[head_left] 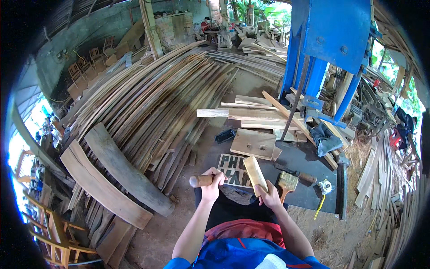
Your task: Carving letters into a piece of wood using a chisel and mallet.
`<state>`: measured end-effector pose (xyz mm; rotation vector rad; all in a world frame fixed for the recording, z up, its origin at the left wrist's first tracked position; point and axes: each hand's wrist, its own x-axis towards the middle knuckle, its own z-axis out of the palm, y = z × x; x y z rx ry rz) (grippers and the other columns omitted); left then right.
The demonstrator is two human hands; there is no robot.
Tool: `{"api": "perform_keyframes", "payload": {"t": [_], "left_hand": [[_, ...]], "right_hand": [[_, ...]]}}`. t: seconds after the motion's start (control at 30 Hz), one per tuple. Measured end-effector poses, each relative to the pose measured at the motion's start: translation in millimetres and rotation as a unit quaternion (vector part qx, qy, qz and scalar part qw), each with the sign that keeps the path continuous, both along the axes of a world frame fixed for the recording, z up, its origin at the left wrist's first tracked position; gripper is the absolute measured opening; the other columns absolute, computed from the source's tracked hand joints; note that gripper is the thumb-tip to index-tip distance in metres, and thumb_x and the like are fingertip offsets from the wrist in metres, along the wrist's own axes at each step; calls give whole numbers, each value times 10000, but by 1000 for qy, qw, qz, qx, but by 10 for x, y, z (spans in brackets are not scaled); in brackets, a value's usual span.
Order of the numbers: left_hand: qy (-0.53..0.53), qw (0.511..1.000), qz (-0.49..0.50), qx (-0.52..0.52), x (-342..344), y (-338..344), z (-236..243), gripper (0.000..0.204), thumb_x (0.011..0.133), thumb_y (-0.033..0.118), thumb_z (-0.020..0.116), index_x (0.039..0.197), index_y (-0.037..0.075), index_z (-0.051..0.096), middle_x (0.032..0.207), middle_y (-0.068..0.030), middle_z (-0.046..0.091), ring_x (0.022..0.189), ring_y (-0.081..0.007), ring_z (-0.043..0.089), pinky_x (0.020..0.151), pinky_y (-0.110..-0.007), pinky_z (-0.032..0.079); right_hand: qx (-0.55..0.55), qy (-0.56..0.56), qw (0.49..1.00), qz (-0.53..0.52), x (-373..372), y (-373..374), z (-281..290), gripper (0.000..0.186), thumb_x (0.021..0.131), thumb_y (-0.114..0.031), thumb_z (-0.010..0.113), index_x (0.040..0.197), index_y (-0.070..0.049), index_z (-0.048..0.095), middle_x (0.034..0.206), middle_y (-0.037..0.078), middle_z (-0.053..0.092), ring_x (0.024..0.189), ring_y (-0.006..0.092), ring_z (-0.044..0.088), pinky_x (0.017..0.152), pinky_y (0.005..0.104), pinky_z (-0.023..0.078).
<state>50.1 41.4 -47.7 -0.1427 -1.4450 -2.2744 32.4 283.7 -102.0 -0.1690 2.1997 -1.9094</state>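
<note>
My left hand (211, 183) is closed around a round wooden handle (201, 180), its blunt end pointing left; whatever is at its other end is hidden by my fingers. My right hand (270, 197) grips a short pale wooden block (255, 172), tilted up and away from me. Under and beyond both hands lies a flat stencil plate (237, 167) with cut-out letters, at the near edge of the dark metal table (293, 163). Just right of my right hand is a wide paintbrush (286, 183) with a wooden handle. A tool with a brown handle (307, 177) lies behind it.
A tape measure (325, 186) with yellow tape out sits near the table's right edge. Boards (255, 114) and a blue band saw (338, 31) with an upright blade (297, 98) stand beyond. Long planks (148, 103) cover the floor at left. A person (206, 25) sits far back.
</note>
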Motion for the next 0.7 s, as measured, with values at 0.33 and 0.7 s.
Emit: {"api": "perform_keyframes", "payload": {"t": [0.33, 0.7], "left_hand": [[15, 998, -29, -58, 225, -309, -69, 233, 856, 22, 535, 649, 63, 436, 611, -41, 487, 613, -184, 535, 767, -399, 522], [-14, 999, -31, 38, 176, -482, -5, 232, 916, 53, 496, 708, 89, 400, 632, -42, 424, 667, -204, 503, 809, -418, 477]], "right_hand": [[0, -8, 1000, -4, 38, -1, -73, 421, 924, -352, 658, 1027, 46, 572, 612, 91, 589, 433, 153, 573, 394, 323, 450], [48, -6, 999, -2, -48, -55, 119, 412, 920, -354, 653, 945, 46, 557, 632, 110, 608, 447, 164, 596, 401, 308, 481]]}}
